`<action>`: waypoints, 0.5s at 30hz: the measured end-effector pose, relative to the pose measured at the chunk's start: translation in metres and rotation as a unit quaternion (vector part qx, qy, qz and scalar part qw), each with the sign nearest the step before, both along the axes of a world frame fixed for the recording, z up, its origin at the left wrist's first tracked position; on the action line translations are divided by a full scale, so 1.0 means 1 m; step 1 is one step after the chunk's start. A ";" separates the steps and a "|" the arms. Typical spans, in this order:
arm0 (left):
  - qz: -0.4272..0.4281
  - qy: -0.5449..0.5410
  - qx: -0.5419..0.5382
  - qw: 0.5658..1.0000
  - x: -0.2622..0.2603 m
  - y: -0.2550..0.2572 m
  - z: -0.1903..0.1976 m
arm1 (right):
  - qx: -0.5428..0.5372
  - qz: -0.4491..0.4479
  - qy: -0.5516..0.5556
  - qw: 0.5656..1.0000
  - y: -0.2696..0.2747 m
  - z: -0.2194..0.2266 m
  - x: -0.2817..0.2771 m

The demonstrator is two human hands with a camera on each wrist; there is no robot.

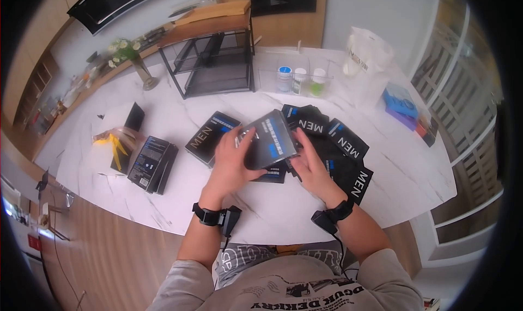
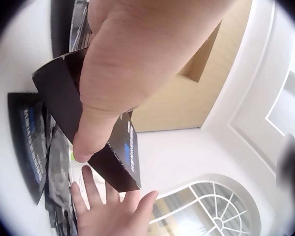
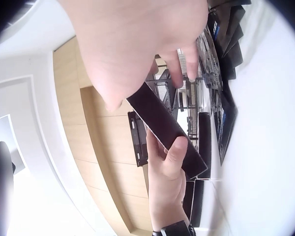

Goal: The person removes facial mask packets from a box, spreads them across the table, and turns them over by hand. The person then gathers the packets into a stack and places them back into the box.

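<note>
My left hand grips a flat black box with blue and white print, held tilted over the table. In the right wrist view the left thumb presses the dark narrow side of the box. My right hand is by the box's right end, fingers extended; the left wrist view shows that hand with fingers spread. Under and right of the box, black packets marked MEN lie fanned out and overlapping. Another black MEN box lies left of my left hand.
Further left stand several dark boxes in a leaning stack, beside a white box with a yellow ribbon. Behind are a black rack, a clear bin with bottles, a vase and a white bag. Blue packs lie right.
</note>
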State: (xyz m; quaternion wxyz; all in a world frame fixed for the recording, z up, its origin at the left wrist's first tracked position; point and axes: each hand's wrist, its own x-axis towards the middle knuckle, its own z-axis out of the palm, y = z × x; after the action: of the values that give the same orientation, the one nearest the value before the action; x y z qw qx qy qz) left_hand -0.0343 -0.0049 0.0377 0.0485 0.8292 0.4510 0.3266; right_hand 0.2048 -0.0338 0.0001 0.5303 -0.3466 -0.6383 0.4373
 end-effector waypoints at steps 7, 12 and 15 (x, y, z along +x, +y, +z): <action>0.176 0.053 -0.003 0.983 -0.059 0.023 0.015 | 0.012 -0.083 -0.014 0.996 0.004 -0.001 0.005; 0.136 0.051 -0.029 0.989 -0.067 0.025 0.018 | -0.005 -0.095 -0.035 0.995 0.010 -0.008 0.009; 0.012 0.042 -0.032 0.999 -0.033 0.011 0.025 | -0.034 -0.047 0.044 0.997 0.004 -0.006 0.005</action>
State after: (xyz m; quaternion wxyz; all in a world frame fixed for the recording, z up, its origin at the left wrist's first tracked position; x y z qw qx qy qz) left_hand -0.0669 0.0062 0.0623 0.0519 0.8348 0.4725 0.2776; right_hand 0.2093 -0.0300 -0.0064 0.5659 -0.3747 -0.5823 0.4476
